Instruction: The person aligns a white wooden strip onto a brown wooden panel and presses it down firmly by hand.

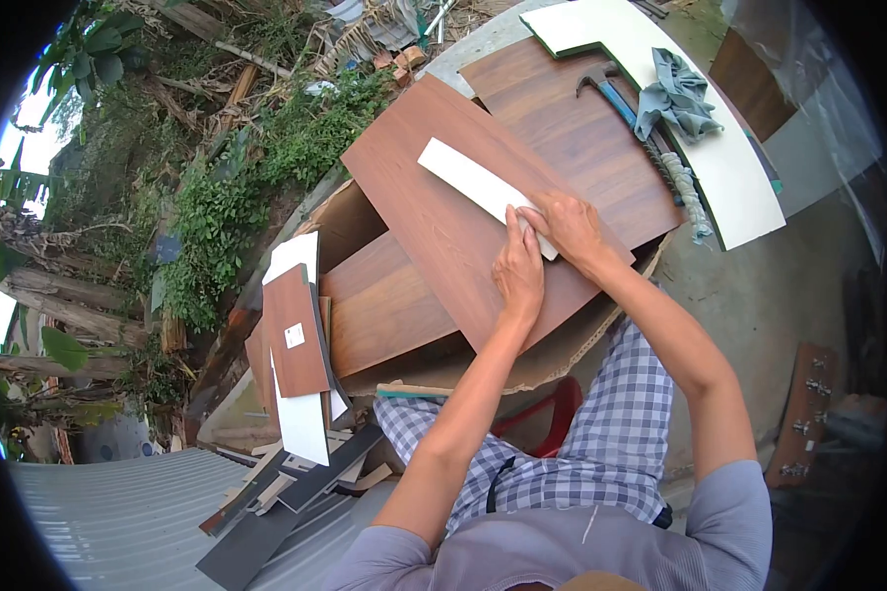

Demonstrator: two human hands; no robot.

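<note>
A narrow white strip point(473, 184) lies slantwise on a reddish-brown wooden board point(414, 148). Both hands meet at the strip's lower right end. My left hand point(518, 264) has its fingers closed at the edge of that end. My right hand point(568, 227) is closed over the same end, its fingers touching those of the left. The fingertips partly cover the strip there. Beneath the board, more brown panels point(394, 300) rest on cardboard point(537, 372).
A hammer point(621, 108) and a grey-blue cloth point(678, 96) lie at the upper right, by a long white panel point(734, 182). Stacked panels point(296, 340) and offcuts point(266, 502) are at the lower left. A red stool point(559, 414) shows between the legs. Plants point(217, 227) grow on the left.
</note>
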